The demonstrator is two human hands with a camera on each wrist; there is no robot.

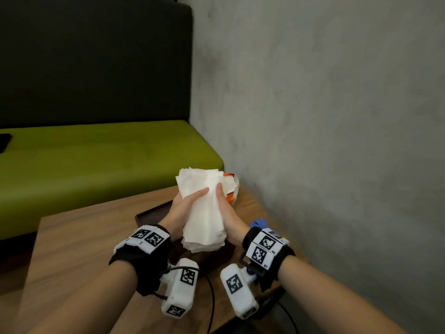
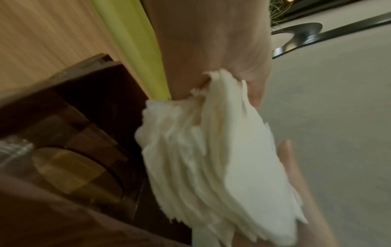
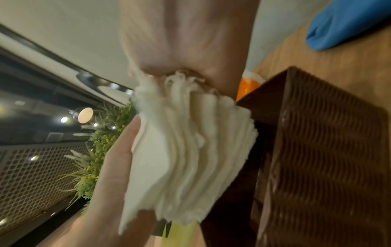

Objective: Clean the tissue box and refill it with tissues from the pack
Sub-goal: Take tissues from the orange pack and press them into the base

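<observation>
A thick stack of white tissues (image 1: pixel 204 210) stands upright between my two hands above the table. My left hand (image 1: pixel 191 202) grips its left side, thumb across the front. My right hand (image 1: pixel 225 204) grips the right side, thumb on the front too. Just beneath them lies the dark wooden tissue box (image 1: pixel 148 214), mostly hidden by my hands. In the left wrist view the tissues (image 2: pixel 211 158) fan out under my palm beside the box (image 2: pixel 88 103). The right wrist view shows the stack (image 3: pixel 190 150) next to the box's ribbed face (image 3: pixel 321 150). The orange and white tissue pack (image 1: pixel 231 189) sits behind the stack.
A blue cloth (image 1: pixel 258 222) lies on the wooden table (image 1: pixel 79 242) near the grey wall (image 1: pixel 337 116) on the right. A green bench seat (image 1: pixel 96 160) with a dark back runs behind the table. Cables hang from my wrist cameras at the near edge.
</observation>
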